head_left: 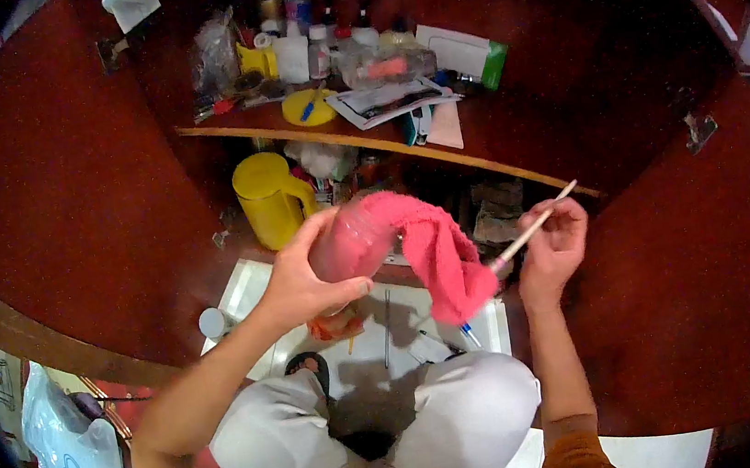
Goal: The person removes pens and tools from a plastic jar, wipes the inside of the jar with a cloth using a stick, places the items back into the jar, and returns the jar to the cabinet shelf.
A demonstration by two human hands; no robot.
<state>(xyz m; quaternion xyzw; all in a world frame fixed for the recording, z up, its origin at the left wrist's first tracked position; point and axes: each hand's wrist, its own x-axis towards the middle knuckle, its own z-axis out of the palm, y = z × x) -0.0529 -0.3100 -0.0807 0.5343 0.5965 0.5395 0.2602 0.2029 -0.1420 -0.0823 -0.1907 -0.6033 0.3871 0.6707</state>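
Observation:
My left hand is wrapped round a clear jar, tilted, its far end toward the right. A pink cloth is partly inside the jar and hangs out of its mouth in a loop to the right. My right hand pinches a thin pale wooden stick between thumb and fingers. The stick slants down to the left, and its lower end meets the hanging end of the cloth; whether that tip is wrapped in the cloth I cannot tell.
A wooden cabinet shelf holds bottles, a yellow lid, papers and packets. Below it stands a yellow mug. On the white surface between my knees lie a thin rod and an orange item. A plastic bag sits at left.

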